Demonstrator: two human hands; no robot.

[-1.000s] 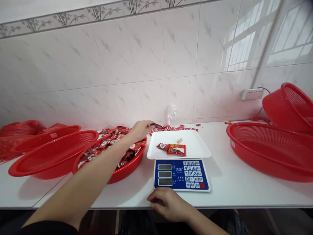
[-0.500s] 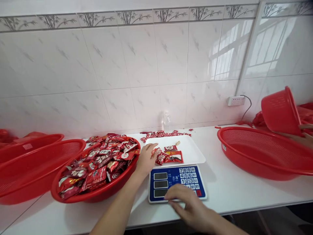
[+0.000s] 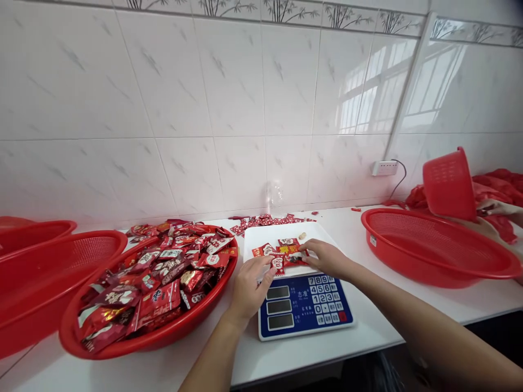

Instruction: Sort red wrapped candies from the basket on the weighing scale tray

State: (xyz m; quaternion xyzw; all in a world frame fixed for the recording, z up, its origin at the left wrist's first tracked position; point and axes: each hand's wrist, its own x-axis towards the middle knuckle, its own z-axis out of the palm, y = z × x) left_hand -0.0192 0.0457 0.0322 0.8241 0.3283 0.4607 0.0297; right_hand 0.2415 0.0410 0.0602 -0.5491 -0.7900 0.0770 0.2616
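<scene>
On the white weighing tray (image 3: 255, 235) of the scale lie several small red snack packets and a small pale piece, perhaps a peanut (image 3: 302, 236). My left hand (image 3: 250, 284) is at the tray's front edge, thumb and fingers closed on a red packet marked 520 (image 3: 278, 264). From the right, my right hand (image 3: 327, 258) has its fingertips on the right end of a red-and-yellow packet (image 3: 291, 250), partly covering it. Below them is the scale's blue panel (image 3: 304, 305) with its keys and dark displays.
A red basket (image 3: 218, 296) heaped with snack packets stands left of the scale. Empty red baskets (image 3: 92, 256) are further left, another red basket (image 3: 429, 267) right. At far right another person's hand (image 3: 496, 208) holds a tilted red basket (image 3: 449, 185). Small red packets (image 3: 265, 220) lie behind the tray.
My right hand has moved from over the scale's panel up to the packets on the tray. The 520 packet lies further forward, by my left hand. The view has shifted slightly.
</scene>
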